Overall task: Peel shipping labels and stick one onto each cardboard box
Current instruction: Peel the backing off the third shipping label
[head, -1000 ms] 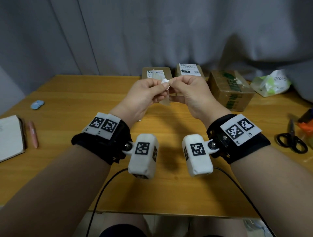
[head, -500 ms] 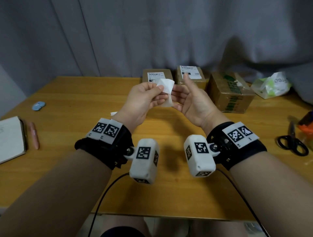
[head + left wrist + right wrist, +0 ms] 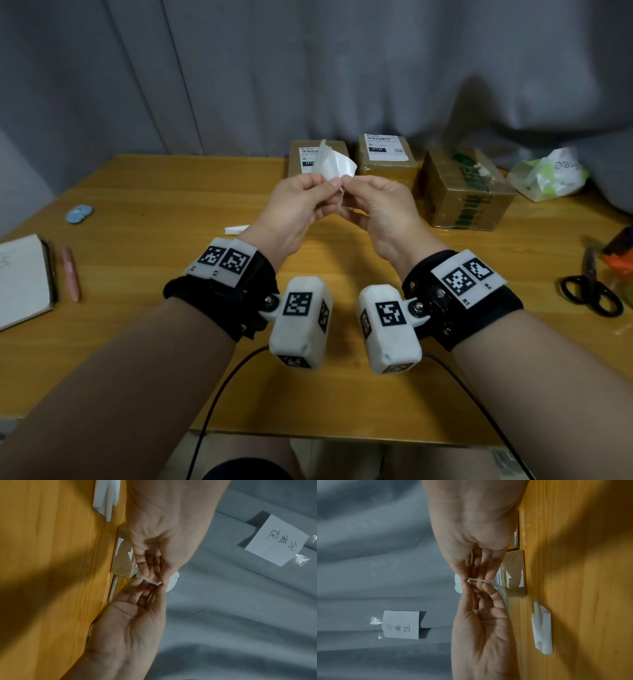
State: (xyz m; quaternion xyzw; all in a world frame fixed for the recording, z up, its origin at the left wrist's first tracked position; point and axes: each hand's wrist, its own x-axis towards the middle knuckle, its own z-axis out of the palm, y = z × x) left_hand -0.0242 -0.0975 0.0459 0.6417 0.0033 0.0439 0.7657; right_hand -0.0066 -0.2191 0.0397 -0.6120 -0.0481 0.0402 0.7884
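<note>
A white shipping label (image 3: 334,163) curls upward above my fingertips, in front of the boxes. My left hand (image 3: 327,185) and right hand (image 3: 352,186) meet in the air over the table and both pinch its lower edge; a pale strip hangs below the pinch. The left wrist view shows the pinched label (image 3: 155,581), and the right wrist view the label (image 3: 480,580) too. Three cardboard boxes stand at the table's far edge. The left box (image 3: 301,150) and middle box (image 3: 387,168) carry white labels. The larger right box (image 3: 466,195) shows green print only.
Folded white paper strips (image 3: 236,229) lie by my left wrist. A notebook (image 3: 24,277), pen (image 3: 72,274) and blue discs (image 3: 79,213) lie at the left. Scissors (image 3: 589,291) and an orange object (image 3: 620,253) are at the right, a plastic bag (image 3: 548,174) behind. A grey curtain backs the table.
Half a second ago my right hand's fingers were spread beside the label held by the left. Now both hands pinch its lower edge and the label stands higher.
</note>
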